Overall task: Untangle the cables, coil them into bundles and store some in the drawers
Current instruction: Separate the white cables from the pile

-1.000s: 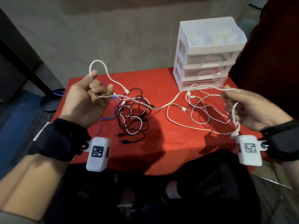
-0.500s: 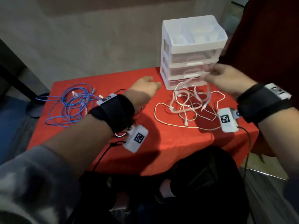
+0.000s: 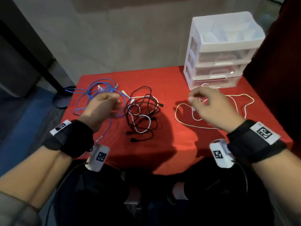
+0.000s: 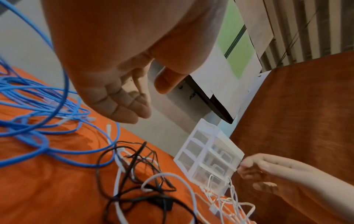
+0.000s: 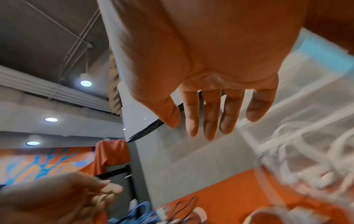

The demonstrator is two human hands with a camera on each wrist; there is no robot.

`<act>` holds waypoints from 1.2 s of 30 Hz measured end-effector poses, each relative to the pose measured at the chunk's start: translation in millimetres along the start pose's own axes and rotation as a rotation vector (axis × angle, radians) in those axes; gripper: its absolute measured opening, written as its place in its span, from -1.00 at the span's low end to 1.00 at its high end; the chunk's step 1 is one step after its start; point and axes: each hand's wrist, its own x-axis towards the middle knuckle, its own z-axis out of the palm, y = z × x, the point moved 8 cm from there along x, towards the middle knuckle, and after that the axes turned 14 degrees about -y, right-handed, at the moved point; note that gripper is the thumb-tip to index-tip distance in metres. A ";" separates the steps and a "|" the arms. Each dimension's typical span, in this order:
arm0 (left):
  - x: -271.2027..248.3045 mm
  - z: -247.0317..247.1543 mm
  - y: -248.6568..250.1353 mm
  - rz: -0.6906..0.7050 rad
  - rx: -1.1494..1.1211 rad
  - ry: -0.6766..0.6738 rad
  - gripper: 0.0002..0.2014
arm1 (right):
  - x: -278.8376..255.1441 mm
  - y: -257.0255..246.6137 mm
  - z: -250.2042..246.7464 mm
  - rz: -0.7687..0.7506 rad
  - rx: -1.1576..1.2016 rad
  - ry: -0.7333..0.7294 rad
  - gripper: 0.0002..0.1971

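Note:
Three cable heaps lie on the red tablecloth [image 3: 179, 144]. A blue cable [image 3: 91, 93] [image 4: 38, 106] is at the left, a black-and-white tangle [image 3: 141, 115] [image 4: 138, 174] in the middle, and a thin white cable [image 3: 184, 123] [image 4: 229, 201] at the right. My left hand [image 3: 114, 101] [image 4: 147, 97] hovers over the blue cable, fingers loosely curled and empty. My right hand [image 3: 195, 101] [image 5: 201, 125] hangs above the white cable with fingers extended, holding nothing. The white drawer unit [image 3: 219, 62] [image 4: 206, 156] stands at the back right with all of its drawers closed.
The table's front edge runs just above my dark-clothed legs. A dark red surface [image 3: 276, 62] rises close on the right beside the drawers. A black pole and its round base [image 3: 63, 97] stand on the floor at the left. A grey wall is behind the table.
Both hands have let go of the white cable, which now lies on the cloth. The left hand drew back left over the blue cable. The right hand pulled away from the drawers.

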 end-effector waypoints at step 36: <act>17.0 81.6 47.3 0.484 0.272 -0.047 -0.87 | 9.2 -79.1 -156.0 -0.046 0.556 0.343 -0.82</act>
